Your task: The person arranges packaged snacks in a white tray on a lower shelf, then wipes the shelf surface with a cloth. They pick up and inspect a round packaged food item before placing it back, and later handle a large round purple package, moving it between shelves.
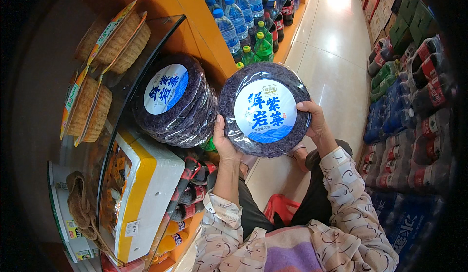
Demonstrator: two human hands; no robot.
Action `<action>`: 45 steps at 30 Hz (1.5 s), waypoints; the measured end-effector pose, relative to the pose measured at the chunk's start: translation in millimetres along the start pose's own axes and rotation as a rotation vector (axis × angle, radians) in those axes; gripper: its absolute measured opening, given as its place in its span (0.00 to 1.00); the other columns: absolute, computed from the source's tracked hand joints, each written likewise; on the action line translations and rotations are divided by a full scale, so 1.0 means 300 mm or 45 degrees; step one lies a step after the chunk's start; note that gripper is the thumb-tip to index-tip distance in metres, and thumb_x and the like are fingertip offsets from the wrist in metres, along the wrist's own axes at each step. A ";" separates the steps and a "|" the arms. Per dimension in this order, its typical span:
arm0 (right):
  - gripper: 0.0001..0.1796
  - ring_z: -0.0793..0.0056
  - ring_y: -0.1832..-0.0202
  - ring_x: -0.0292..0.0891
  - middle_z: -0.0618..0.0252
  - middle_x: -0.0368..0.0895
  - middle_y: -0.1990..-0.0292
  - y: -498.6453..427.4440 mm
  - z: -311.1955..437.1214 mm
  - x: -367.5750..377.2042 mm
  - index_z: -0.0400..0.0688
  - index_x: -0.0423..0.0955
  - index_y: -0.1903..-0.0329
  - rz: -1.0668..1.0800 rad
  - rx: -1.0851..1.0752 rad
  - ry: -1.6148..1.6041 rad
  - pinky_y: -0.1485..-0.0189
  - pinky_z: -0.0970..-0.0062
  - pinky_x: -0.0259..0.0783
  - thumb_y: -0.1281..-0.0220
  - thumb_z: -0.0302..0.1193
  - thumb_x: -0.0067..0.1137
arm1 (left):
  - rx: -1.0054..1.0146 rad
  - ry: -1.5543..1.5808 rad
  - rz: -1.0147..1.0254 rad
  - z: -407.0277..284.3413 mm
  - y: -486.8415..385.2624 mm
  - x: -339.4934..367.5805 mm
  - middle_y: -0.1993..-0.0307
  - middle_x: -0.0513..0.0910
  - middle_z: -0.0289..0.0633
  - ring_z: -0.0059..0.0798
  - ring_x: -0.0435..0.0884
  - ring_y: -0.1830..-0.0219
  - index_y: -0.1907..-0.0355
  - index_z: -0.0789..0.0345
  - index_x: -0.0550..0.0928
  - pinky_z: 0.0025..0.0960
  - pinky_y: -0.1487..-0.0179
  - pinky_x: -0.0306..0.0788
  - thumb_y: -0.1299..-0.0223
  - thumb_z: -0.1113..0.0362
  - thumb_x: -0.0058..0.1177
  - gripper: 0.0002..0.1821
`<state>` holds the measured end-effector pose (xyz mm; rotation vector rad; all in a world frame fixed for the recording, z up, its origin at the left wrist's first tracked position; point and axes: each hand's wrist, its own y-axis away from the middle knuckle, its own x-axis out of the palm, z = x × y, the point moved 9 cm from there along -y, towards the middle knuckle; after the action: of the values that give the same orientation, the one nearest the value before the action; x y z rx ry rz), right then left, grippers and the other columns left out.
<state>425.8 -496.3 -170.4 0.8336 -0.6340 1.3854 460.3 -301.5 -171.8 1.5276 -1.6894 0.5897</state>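
Both my hands hold a round, plastic-wrapped pack of dried seaweed (234, 71) in front of me. It is a dark purple disc with a white and blue round label (265, 125) that bears writing. My left hand (226, 144) grips its lower left edge, thumb up along the rim. My right hand (316, 120) holds the right edge, with its thumb lying on the label. The fingers of both hands are mostly hidden beneath the disc. Just left of it, a stack of similar seaweed packs (197, 125) leans on the glass shelf.
A white foam box (157, 184) with small packets stands at left on the glass shelf (146, 65), near packaged instant noodle cakes (128, 49). Bottled water (234, 19) and soda fill shelves ahead. Shrink-wrapped drink bottles (431, 125) line the right side of the tiled aisle (329, 60). A red stool (279, 206) is under me.
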 end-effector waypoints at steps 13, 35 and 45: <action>0.25 0.65 0.65 0.77 0.52 0.76 0.61 -0.002 0.002 0.012 0.31 0.64 0.51 0.039 0.001 0.006 0.59 0.68 0.76 0.56 0.25 0.52 | -0.016 0.004 -0.004 -0.002 0.008 0.013 0.57 0.78 0.44 0.35 0.78 0.58 0.52 0.70 0.73 0.35 0.51 0.70 0.40 0.52 0.42 0.23; 0.25 0.66 0.66 0.77 0.53 0.76 0.62 -0.005 -0.003 -0.001 0.32 0.63 0.51 0.029 0.001 0.007 0.60 0.69 0.76 0.55 0.26 0.52 | -0.015 0.004 -0.005 -0.001 0.004 0.001 0.57 0.78 0.45 0.35 0.77 0.58 0.52 0.71 0.72 0.36 0.51 0.69 0.40 0.52 0.43 0.24; 0.25 0.66 0.66 0.78 0.52 0.76 0.62 0.002 0.006 0.015 0.31 0.63 0.51 0.040 -0.001 0.030 0.61 0.69 0.77 0.55 0.26 0.52 | -0.011 -0.003 0.003 -0.004 0.009 0.015 0.57 0.78 0.44 0.35 0.77 0.58 0.52 0.70 0.72 0.36 0.51 0.70 0.41 0.52 0.44 0.23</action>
<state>425.9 -495.2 -165.5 0.8082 -0.6319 1.4216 458.1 -303.0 -167.0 1.5212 -1.6939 0.5816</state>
